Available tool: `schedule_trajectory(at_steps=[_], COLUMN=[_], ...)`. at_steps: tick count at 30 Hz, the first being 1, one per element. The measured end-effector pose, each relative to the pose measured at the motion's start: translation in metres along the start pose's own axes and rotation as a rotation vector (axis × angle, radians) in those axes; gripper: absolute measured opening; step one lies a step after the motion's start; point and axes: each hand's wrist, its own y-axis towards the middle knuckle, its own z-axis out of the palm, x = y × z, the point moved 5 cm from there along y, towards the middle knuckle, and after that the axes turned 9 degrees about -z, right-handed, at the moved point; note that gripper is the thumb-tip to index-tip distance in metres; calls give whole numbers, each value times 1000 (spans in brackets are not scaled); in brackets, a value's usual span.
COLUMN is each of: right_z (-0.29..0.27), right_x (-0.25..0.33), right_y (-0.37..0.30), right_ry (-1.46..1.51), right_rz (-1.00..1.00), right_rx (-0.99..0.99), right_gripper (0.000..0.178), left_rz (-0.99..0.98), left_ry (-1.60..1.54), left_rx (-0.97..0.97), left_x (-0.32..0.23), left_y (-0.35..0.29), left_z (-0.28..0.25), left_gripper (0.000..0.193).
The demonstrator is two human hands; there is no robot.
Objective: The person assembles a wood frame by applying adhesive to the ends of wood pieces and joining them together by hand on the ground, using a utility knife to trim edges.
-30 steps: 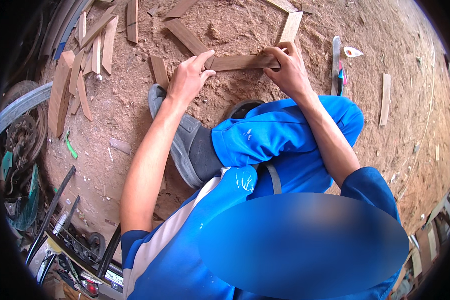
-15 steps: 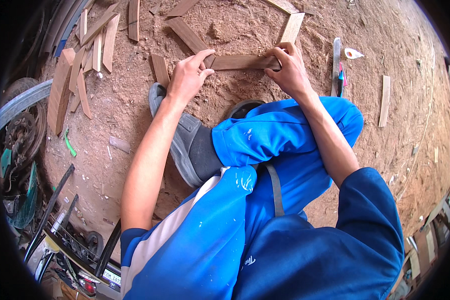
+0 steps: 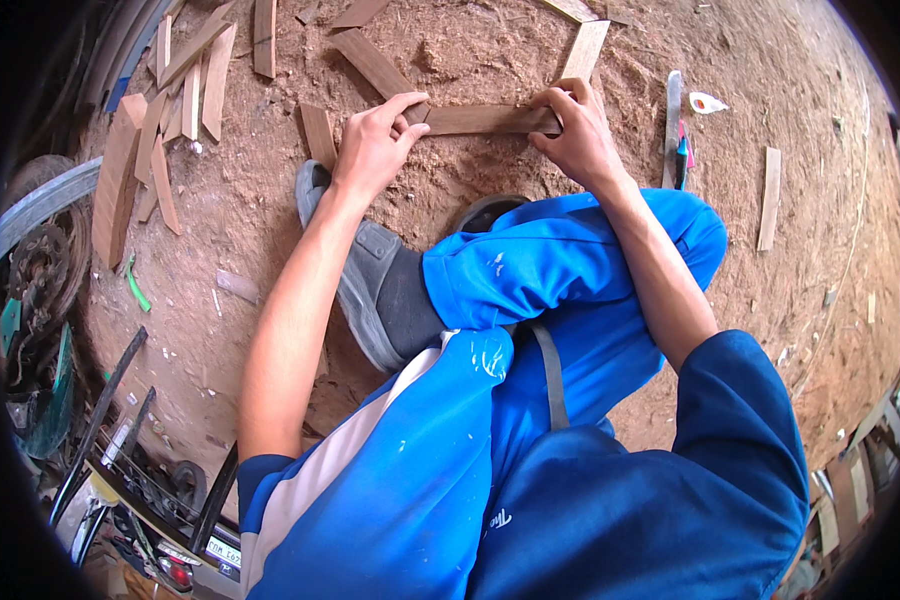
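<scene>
A brown wooden strip (image 3: 485,120) lies across the sawdust-covered ground in front of me. My left hand (image 3: 370,140) grips the corner at its left end, where it meets a dark diagonal wooden strip (image 3: 372,62); thumb and forefinger are on the joint. At the opposite end, my right hand (image 3: 582,135) has its thumb and fingers closed round the strip. A paler wooden strip (image 3: 584,50) runs away from that right corner. Together with further strips at the top edge, these form part of a many-sided outline. My right fingers hide the right joint.
Loose wooden pieces (image 3: 195,80) lie piled at far left, beside a thick block (image 3: 118,185). A short strip (image 3: 318,135) is near my shoe (image 3: 370,285). To the right are a long flat blade (image 3: 673,125), a blue pen-like tool (image 3: 682,160), a white glue bottle (image 3: 708,103) and another strip (image 3: 770,200).
My left thumb has moved up and in toward the corner joint, nearer the forefinger. My right hand keeps its hold at the other end, and the strips look nearly unmoved.
</scene>
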Motion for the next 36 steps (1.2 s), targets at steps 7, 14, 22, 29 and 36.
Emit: schedule_trajectory(at_steps=[7, 14, 22, 29, 36], right_z=[2, 1, -4, -9, -25], right_x=[-1, 1, 19, 18, 9], right_y=[0, 1, 3, 6, 9], right_ry=[21, 16, -203, -86, 168], right_rz=[0, -17, 6, -174, -171], right_rx=[-11, 3, 67, -28, -4], right_gripper=[46, 44, 47, 39, 34], left_rz=[-62, -199, -327, -385, -328], left_ry=[-44, -272, -343, -440, -422], left_rx=[-10, -74, -54, -59, -179], left_x=[6, 27, 22, 32, 33], left_y=[2, 7, 10, 15, 20], left_z=[-2, -1, -4, -1, -6], left_gripper=[49, 43, 48, 54, 57])
